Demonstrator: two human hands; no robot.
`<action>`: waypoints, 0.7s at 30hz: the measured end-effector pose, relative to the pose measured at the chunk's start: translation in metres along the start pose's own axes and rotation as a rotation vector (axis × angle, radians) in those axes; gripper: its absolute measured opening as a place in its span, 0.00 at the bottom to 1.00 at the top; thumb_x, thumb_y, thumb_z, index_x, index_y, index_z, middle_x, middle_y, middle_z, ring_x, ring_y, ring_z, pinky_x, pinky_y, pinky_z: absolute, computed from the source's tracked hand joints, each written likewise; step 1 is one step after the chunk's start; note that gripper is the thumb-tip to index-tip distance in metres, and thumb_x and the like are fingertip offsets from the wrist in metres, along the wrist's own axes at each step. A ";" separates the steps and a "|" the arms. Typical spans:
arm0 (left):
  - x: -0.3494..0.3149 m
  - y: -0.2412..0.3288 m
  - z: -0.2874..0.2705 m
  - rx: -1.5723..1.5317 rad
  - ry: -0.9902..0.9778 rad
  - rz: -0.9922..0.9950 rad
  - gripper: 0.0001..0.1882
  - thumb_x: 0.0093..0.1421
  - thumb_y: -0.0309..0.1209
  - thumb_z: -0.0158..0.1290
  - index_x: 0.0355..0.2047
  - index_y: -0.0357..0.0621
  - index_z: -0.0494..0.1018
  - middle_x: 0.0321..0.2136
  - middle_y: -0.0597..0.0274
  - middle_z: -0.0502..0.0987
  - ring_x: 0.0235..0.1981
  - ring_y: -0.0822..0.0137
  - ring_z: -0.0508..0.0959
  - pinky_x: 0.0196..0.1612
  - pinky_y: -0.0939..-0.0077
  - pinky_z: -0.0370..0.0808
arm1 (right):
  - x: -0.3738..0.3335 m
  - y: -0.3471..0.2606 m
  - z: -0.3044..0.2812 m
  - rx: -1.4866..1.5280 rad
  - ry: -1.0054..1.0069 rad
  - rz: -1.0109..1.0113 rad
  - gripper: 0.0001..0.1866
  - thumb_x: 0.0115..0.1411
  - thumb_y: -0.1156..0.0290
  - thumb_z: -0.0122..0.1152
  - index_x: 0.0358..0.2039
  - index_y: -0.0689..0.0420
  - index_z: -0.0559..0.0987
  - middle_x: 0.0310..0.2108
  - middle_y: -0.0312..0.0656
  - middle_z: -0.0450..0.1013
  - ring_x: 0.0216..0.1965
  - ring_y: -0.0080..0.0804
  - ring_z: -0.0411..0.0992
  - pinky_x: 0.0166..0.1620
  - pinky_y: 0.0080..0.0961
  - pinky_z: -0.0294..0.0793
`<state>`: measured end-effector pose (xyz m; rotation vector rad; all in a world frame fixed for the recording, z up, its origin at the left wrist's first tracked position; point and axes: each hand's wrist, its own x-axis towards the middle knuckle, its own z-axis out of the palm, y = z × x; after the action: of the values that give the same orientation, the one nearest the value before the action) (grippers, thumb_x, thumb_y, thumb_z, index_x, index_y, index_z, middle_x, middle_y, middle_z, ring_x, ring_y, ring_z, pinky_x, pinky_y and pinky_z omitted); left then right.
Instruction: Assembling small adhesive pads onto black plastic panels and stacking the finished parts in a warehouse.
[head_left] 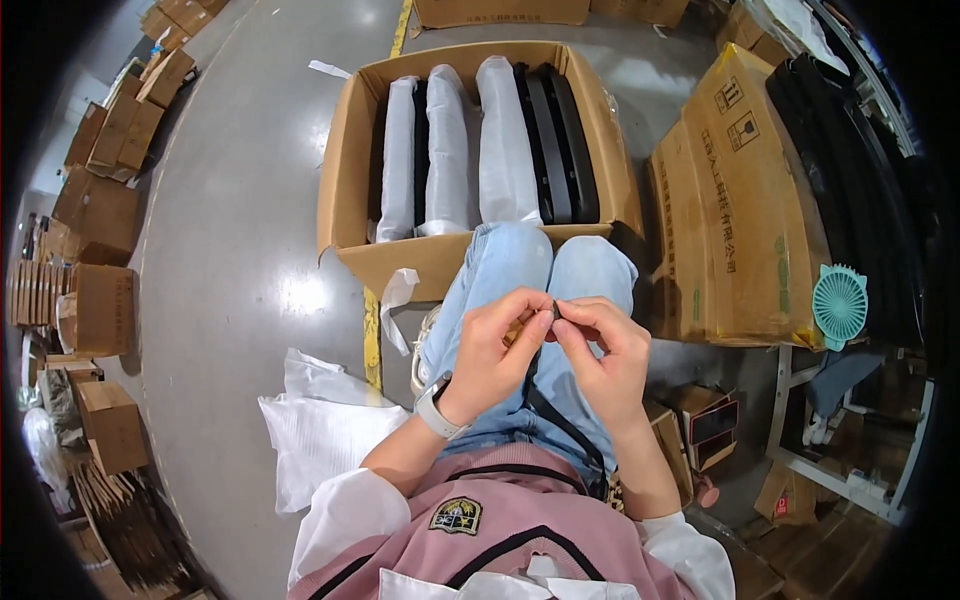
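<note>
Above my knees, my left hand [503, 338] and my right hand [603, 348] meet, both closed in a pinch. Thumbs and forefingers hold a small dark piece [556, 312] between them; most of it is covered, so its kind cannot be made out. A black strap [560, 418] runs across my lap below the hands, and whether it joins the dark piece is unclear. Just beyond my knees stands an open cardboard box [345, 180]. Inside it, white foam-wrapped long items [508, 150] stand upright beside bare black panels [555, 150].
White foam sheeting [325, 430] lies on the floor at left. A tall carton [740, 200] stands at right, with a turquoise fan-shaped object [840, 303] by its corner. A metal frame [850, 485] is at lower right. Stacked cardboard boxes [100, 310] line the far left.
</note>
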<state>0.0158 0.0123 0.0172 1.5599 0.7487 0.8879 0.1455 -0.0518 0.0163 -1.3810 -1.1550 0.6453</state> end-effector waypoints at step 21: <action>-0.012 -0.037 -0.013 -0.418 0.108 -0.124 0.04 0.50 0.25 0.51 0.21 0.40 0.68 0.24 0.69 0.68 0.18 0.79 0.60 0.20 0.84 0.57 | -0.008 0.025 -0.018 0.503 0.056 0.508 0.05 0.59 0.76 0.53 0.30 0.65 0.74 0.20 0.41 0.72 0.16 0.27 0.70 0.21 0.20 0.71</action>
<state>-0.0011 0.0151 -0.0197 1.0937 0.6770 0.9706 0.1655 -0.0624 -0.0056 -1.2383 -0.5309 1.1610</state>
